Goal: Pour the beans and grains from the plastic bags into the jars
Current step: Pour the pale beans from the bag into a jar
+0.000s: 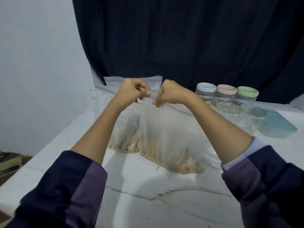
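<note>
White table [148,186], dark curtain [189,38] behind. Front zip bag [164,129] stands upright at table centre, beans [181,167] settled at bottom; more bags [121,125] just behind. Three lidded jars [226,97] to the right. Left hand [133,91] and right hand [171,94] both pinch its zip seal.

From here, the three jars at the far right, blue-lidded [205,93], pink-lidded [225,97] and green-lidded [246,99], each carry dark printed labels, too blurred to read.
</note>
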Tool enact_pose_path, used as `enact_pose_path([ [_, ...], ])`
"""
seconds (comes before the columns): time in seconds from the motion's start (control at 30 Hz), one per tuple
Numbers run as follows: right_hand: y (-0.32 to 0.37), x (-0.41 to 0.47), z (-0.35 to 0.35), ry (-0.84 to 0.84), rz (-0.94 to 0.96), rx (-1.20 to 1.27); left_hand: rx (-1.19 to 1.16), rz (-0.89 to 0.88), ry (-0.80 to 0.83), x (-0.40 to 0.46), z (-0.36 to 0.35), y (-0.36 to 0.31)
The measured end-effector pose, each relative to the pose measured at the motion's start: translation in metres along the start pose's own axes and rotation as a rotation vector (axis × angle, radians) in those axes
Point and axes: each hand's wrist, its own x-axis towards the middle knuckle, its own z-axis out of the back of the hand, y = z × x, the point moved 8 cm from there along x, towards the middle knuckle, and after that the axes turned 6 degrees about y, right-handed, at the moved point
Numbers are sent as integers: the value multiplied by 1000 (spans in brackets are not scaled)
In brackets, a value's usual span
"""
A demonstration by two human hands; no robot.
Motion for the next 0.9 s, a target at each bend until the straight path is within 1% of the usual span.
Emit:
enact_pose_path([
  [0.07, -3, 2, 3, -29, -30, -9, -36, 24, 32, -1, -3, 11],
  [0.2, -1, -2, 6, -17, -33, -2, -25, 82, 128, -1, -16, 31],
  [0.3, 1, -7, 6, -23, -21, -14, -89, 54, 111, 2, -19, 32],
  [0.47, 1, -16, 2, 37, -72, -51, -149, 13, 130, 3, -25, 25],
  [0.6, 1, -23, 15, -37, -100, 5, -254, -52, 135, 1, -29, 27],
  [0.67, 1, -28, 25, -63, -119, 35, -289, -61, 180, -3, -35, 32],
  [0.8, 1, -40, 53, -146, -130, 103, -281, -9, 294, -12, -52, 56],
  [0.9, 2, -52, 78, -238, -116, 145, -281, 36, 318, -15, -59, 73],
])
